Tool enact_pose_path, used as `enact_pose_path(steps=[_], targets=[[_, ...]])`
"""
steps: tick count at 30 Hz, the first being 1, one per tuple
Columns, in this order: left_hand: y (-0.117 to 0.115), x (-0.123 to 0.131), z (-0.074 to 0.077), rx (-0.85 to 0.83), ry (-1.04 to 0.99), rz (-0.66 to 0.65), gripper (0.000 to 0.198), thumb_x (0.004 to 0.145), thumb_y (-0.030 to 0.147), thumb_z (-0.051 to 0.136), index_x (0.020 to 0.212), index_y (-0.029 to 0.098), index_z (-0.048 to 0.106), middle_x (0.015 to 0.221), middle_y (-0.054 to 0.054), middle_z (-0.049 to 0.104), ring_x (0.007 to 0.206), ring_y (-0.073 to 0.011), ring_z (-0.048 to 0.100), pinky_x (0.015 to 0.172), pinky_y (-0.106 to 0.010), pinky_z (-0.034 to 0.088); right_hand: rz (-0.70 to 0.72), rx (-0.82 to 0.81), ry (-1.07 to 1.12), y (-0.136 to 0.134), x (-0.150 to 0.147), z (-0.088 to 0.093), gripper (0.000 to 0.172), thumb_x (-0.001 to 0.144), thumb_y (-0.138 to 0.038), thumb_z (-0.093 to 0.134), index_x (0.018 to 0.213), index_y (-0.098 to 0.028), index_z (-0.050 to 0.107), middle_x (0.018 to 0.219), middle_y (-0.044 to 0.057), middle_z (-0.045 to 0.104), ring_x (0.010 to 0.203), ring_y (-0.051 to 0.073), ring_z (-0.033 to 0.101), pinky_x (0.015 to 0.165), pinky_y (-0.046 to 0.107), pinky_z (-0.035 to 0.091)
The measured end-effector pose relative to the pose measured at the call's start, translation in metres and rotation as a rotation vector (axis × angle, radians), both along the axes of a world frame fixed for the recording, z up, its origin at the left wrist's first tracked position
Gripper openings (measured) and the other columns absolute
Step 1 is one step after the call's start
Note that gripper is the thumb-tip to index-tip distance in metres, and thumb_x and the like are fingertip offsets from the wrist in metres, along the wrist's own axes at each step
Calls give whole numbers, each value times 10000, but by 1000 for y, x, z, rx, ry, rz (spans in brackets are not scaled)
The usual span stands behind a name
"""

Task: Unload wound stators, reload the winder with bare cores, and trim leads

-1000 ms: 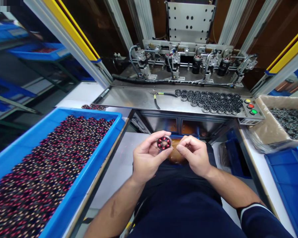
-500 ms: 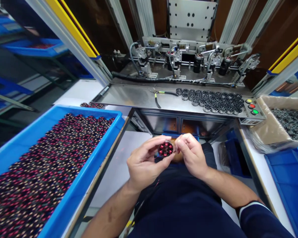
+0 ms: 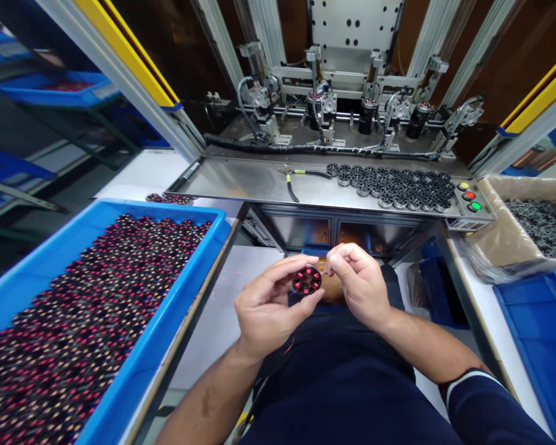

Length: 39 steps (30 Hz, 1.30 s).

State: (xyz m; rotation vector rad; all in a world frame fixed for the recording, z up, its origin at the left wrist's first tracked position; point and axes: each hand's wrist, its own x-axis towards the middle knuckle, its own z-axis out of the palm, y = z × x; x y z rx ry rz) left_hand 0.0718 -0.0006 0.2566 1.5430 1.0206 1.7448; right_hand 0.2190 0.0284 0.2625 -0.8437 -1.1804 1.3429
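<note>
My left hand point(image 3: 271, 303) grips a round motor stator point(image 3: 307, 280) by its rim between thumb and fingers. The stator has a black core with red windings, and its face is turned up toward me. Just right of it, my right hand point(image 3: 359, 284) is closed in a pinch, thumb against forefinger. Whatever lies in that pinch is too small to make out. A thin red wire point(image 3: 290, 346) hangs below the left hand. Both hands are in front of my body, short of the machine's bench.
A blue tray point(image 3: 152, 327) full of wound stators stands at left. Pliers point(image 3: 293, 185) and rows of black cores point(image 3: 398, 185) lie on the metal ledge point(image 3: 241, 179). Beyond stands a winding fixture point(image 3: 322, 111). Push buttons point(image 3: 469, 196) and a carton point(image 3: 514, 228) of parts are right.
My right hand's pinch has drawn slightly away from the stator's edge. The left hand keeps its hold. On the machine, the swinging clamp arms have gone from lowered to upright.
</note>
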Motion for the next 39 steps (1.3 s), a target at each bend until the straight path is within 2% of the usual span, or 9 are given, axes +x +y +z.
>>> enact_pose_path(steps=[4,6,9,12,18,25,29,34,39], targets=[[1,-3,4,-76,-69,-1,425,667,81,860,1061,198,750,1055,-72,799,912,-212,777,819,-288,654,123,-10,82,-3,3,-3,375,770,-481,803,931,-214,594,781,-9,595,679,127,556,651,275,483],[1,-3,6,-82,-93,-18,428,664,71,859,1059,197,752,1050,-72,802,904,-207,780,816,-272,651,164,28,82,-3,4,-2,322,782,-447,802,886,-214,606,768,-7,593,676,127,557,655,279,489],[1,-2,8,-63,-98,-19,437,648,51,861,1050,186,758,1024,-70,807,891,-199,782,806,-249,648,111,158,16,-4,7,1,249,862,-395,733,758,-202,614,731,2,598,689,134,564,673,288,493],[1,-1,7,-24,-63,-23,459,636,28,852,1056,188,758,1022,-67,806,891,-194,782,807,-239,643,19,284,-36,-5,8,2,214,889,-309,713,734,-193,622,731,1,610,704,130,571,693,284,488],[0,-3,4,38,23,-7,479,642,11,825,1080,191,751,1019,-75,802,901,-206,776,823,-274,646,106,245,33,-7,8,2,89,872,-258,738,849,-191,684,761,-5,623,689,116,582,665,260,495],[-2,-3,3,50,67,-9,514,639,16,827,1111,202,746,1041,-72,798,930,-212,767,868,-298,633,-6,338,12,-8,10,4,123,890,-229,721,779,-186,688,731,-6,648,685,110,606,665,242,507],[-1,-4,6,24,24,-80,514,658,25,811,1129,219,744,1033,-48,802,908,-179,768,850,-239,622,38,429,-58,-6,20,3,48,907,-228,694,907,-184,712,812,26,670,754,140,633,702,283,525],[0,-3,10,-6,-30,-162,501,655,25,807,1112,223,752,1014,-29,809,893,-154,772,846,-186,605,29,648,-183,2,29,10,149,915,-156,657,1053,-174,711,889,64,690,817,158,640,718,302,543],[0,-2,9,-6,-14,-169,517,660,21,801,1134,221,745,1032,-44,806,907,-171,772,843,-210,614,-49,690,-235,-2,26,14,56,891,-124,681,887,-169,714,772,37,673,702,132,623,631,264,530]])
